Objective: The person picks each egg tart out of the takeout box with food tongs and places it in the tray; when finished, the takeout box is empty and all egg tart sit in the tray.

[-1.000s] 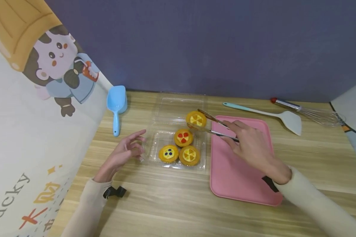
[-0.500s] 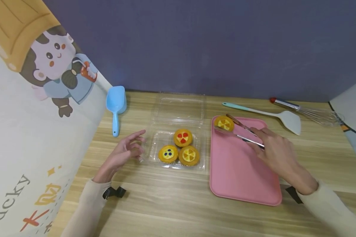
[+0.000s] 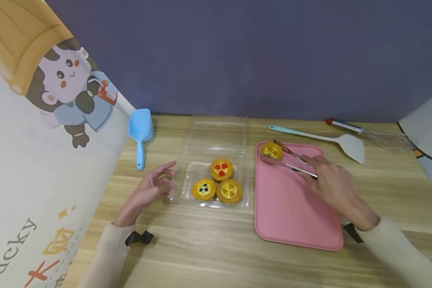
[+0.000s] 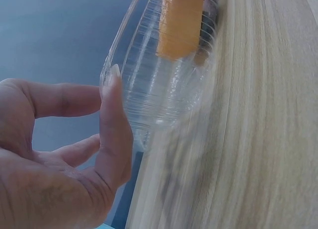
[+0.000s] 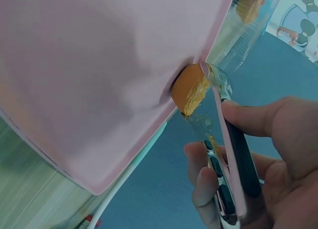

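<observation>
My right hand [image 3: 329, 180] grips tongs [image 5: 241, 159]. Their tips stand on both sides of a round tart [image 3: 271, 151] with yellow-orange wedges, at the far left corner of the pink tray [image 3: 295, 212]. In the right wrist view the tart sits close over the tray, its shadow beside it. My left hand [image 3: 149, 188] is at the left edge of a clear plastic container [image 3: 192, 172], thumb and finger pinching its rim in the left wrist view. Inside are a red-topped tart [image 3: 221, 169], a blue-dotted tart [image 3: 204, 189] and another wedge-topped tart [image 3: 229, 191].
The container's clear lid [image 3: 219, 134] lies folded back behind it. A blue scoop [image 3: 140, 130] lies at the far left. Behind the tray are a spatula [image 3: 351, 146] and a whisk [image 3: 378, 136], near the dark back wall [image 3: 237, 60].
My right hand has carried the wedge-topped tart in the tongs from above the container's back right to the tray's far left corner. The left hand has stayed at the container's edge.
</observation>
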The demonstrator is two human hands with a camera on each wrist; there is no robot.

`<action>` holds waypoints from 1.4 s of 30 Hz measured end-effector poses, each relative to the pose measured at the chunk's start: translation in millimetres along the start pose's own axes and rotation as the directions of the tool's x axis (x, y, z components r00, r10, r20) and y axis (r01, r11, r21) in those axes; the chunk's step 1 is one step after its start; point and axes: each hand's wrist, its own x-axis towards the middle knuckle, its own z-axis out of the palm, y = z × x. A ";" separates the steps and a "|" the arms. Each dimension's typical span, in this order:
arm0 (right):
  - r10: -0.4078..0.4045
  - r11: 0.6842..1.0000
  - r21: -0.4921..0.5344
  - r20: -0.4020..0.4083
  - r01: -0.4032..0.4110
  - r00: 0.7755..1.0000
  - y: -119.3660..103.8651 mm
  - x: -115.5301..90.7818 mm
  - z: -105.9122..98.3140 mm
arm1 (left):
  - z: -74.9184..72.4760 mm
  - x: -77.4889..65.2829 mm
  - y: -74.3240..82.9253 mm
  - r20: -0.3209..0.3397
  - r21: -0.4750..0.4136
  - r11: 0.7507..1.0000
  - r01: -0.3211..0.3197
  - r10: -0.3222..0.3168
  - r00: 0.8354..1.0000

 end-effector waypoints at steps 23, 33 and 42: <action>-0.013 0.999 0.042 -0.035 0.015 0.999 1.9 0.5 8.0 | 0.4 -0.9 -4.2 -0.004 -0.009 1.000 -0.002 0.002 1.000; -0.003 0.999 0.041 -0.032 0.005 0.999 2.2 0.0 8.2 | 1.0 -1.3 -4.5 -0.003 -0.005 1.000 -0.005 0.005 1.000; 0.025 0.998 0.067 -0.053 -0.021 0.998 -3.0 -1.1 -0.2 | 0.9 -0.4 -3.9 -0.006 -0.001 1.000 -0.020 0.020 1.000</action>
